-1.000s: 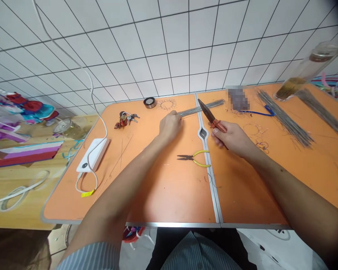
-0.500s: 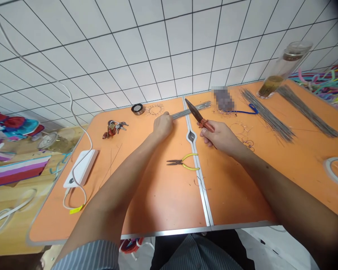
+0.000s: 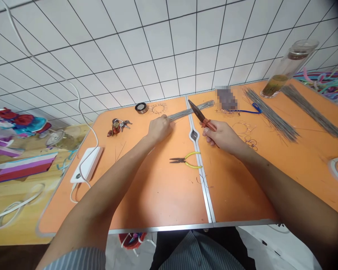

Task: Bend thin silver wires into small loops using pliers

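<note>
My left hand point(image 3: 158, 128) is closed around the near end of a bundle of thin grey wires point(image 3: 191, 110) that lies across the seam of the orange table point(image 3: 163, 195). My right hand point(image 3: 221, 135) grips red-handled long-nose pliers point(image 3: 199, 114), whose dark jaws point up and left over the wire bundle. Small yellow-handled pliers point(image 3: 186, 160) lie on the table between my forearms, untouched.
A bunch of keys point(image 3: 118, 125), a roll of tape point(image 3: 141, 108) and a wire ring point(image 3: 157, 108) lie at the back left. A white power bank point(image 3: 86, 164) with cable sits at the left edge. More wire bundles point(image 3: 273, 118), a glass bottle point(image 3: 286, 71) and bent wire loops point(image 3: 246, 135) are on the right.
My left hand has slid slightly back along the wire bundle towards me. The right hand keeps the red pliers in much the same pose. The camera view has shifted.
</note>
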The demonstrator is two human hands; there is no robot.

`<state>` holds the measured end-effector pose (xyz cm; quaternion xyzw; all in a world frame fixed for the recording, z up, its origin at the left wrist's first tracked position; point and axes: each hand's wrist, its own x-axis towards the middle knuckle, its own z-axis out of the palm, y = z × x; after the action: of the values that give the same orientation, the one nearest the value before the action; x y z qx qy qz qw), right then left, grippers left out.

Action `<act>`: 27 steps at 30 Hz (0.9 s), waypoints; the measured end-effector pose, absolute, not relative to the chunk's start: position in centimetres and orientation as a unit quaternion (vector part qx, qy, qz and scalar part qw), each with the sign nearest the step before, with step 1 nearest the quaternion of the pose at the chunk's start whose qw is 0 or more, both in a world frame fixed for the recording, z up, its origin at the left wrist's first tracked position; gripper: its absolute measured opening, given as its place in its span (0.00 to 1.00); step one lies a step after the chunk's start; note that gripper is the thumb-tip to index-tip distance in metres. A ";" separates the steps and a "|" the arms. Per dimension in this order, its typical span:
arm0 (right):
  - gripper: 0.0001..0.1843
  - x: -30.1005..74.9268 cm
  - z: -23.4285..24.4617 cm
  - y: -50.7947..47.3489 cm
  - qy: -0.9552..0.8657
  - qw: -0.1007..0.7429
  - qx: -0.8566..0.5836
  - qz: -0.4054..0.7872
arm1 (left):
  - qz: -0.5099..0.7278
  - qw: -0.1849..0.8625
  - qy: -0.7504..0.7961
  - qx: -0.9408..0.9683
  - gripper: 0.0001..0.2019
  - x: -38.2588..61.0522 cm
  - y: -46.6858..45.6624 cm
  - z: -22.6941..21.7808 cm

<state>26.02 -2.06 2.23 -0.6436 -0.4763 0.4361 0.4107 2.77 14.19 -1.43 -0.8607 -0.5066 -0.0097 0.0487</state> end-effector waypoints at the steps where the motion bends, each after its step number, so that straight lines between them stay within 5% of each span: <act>1: 0.06 26.1 2.1 -2.0 -0.478 0.409 -0.645 0.433 | -0.012 0.055 -0.514 -0.856 0.18 2.3 13.9 -1.2; 10: 0.04 26.2 2.1 -2.1 -0.491 0.408 -0.643 0.423 | 0.042 0.057 -0.468 -0.881 0.12 -1.3 6.5 -0.2; 14: 0.04 26.0 2.4 -2.1 -0.492 0.407 -0.642 0.425 | -0.045 0.006 -0.482 -0.875 0.08 -0.9 6.1 0.5; 27: 0.03 26.5 2.1 -2.2 -0.508 0.404 -0.631 0.425 | -0.068 -0.008 -0.539 -0.839 0.17 2.1 12.4 -2.7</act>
<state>26.46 -2.22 2.09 -0.6307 -0.5081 0.4247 0.4045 2.07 12.44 -2.70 -0.8394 -0.5392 -0.0682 -0.0079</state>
